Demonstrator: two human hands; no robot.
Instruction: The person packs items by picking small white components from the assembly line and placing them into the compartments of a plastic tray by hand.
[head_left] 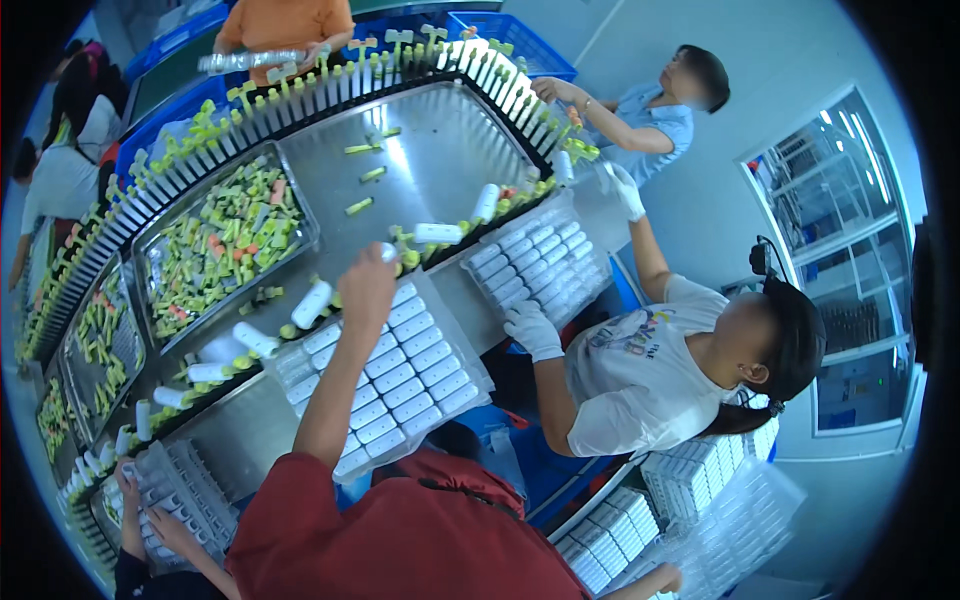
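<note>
Your left hand [368,288] clamps a white unit [388,252]; right hand [664,578], can't tell. The tray [479,384] seems mostly filled; loose units [312,304] line the desk's [225,408] far edge.

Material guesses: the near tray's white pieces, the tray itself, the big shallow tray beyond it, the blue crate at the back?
White pieces: likely moulded plastic, smooth, even white, rounded edges.
Near tray: probably thin clear plastic, glossy; its rim looks see-through.
Shallow tray: metal, perhaps stainless steel; grey sheen, bright light reflection.
Blue crate: likely rigid plastic, uniform colour; finish unclear.
</note>
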